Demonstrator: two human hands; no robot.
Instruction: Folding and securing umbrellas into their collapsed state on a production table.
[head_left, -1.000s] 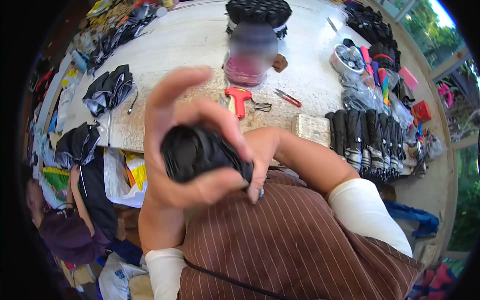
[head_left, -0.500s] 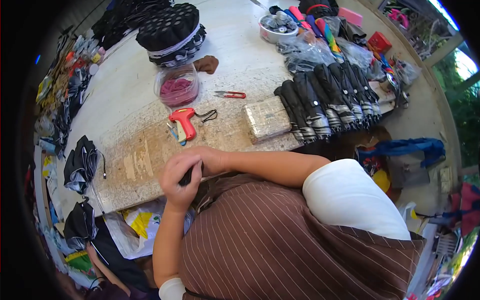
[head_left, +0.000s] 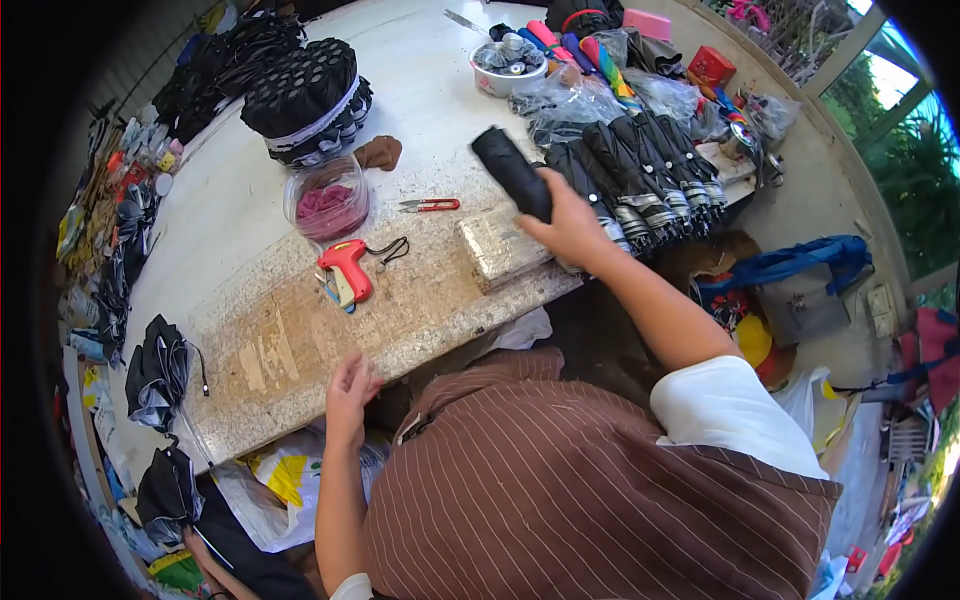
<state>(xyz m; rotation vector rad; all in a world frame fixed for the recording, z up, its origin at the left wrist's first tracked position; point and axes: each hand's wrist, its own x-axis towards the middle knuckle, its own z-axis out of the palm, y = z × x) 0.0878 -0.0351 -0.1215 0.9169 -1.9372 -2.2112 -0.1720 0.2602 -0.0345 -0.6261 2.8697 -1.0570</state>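
Across the front of me, worn white table, scuffed brown along my edge. On its right side, row of folded umbrellas, packed tight, silver tips toward me. Risk: a knock from the side could topple or fan out the row, since they lean on each other; the tips lie close to the table's edge, so any slip there could end on the floor. Far left, black bundle, well clear of both hands. Block just left of the row, close to the edge; low elbow or wrist could push it off. Black roll is beyond the block, beside the row's left end, long and tilted, far end up and left. Can't tell if it touches either. Right hand closed round its near end only; far end unsupported, so a loose hold could let it tip, or its fabric slide through my fingers. Left hand holds nothing I can see, fingers loosely bent near the edge. Tag gun lies ahead of it; careless reach could catch its needle. Snips beyond, smallest, bare blades: nick risk if swept over.
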